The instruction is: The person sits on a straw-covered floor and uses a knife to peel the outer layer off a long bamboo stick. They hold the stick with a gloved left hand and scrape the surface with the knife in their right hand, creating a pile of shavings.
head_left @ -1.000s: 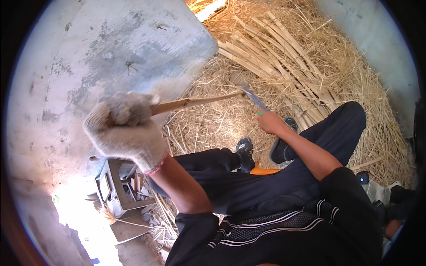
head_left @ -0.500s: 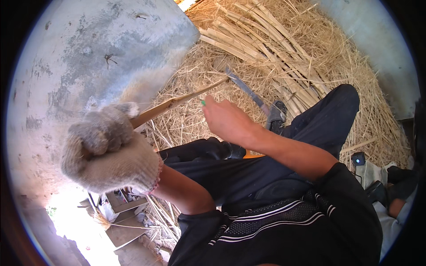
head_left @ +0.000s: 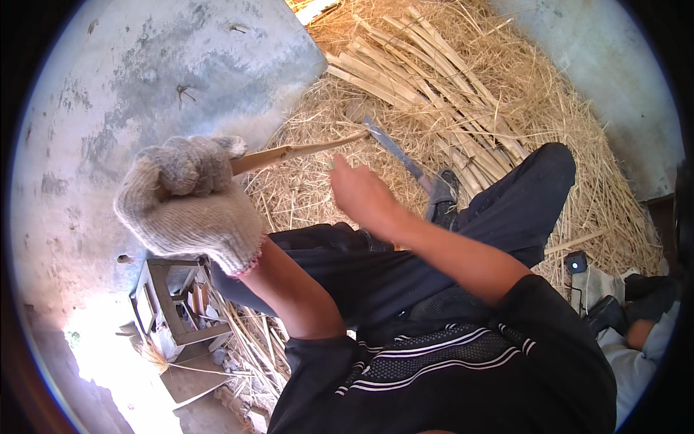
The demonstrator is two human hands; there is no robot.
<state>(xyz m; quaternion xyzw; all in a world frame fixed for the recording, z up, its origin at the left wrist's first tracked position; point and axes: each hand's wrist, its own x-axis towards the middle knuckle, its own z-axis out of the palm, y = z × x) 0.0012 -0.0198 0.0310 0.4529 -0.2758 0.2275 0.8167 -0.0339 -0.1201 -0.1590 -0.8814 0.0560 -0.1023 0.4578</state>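
My left hand [head_left: 191,195], in a grey knit glove, is closed round one end of a bamboo strip [head_left: 293,151]. The strip slants away to the right, its far tip beside the blade of a long knife [head_left: 394,148]. My bare right hand [head_left: 363,189] is closed just below the strip's far half, slightly blurred. A speck of green shows at its fingertips, too small to name. The knife lies over the shavings, its handle end against my shoe [head_left: 444,195].
Pale shavings [head_left: 311,184] cover the floor, with a bundle of split strips [head_left: 463,94] at the back. A plastered wall [head_left: 108,145] stands at left. A wooden stool-like frame [head_left: 206,335] sits lower left. Another person's leg [head_left: 654,340] is at the right edge.
My left hand has risen slightly and shifted right with the strip, which now lies flatter. My right hand stays below the strip. The stool-like frame at lower left shows more fully.
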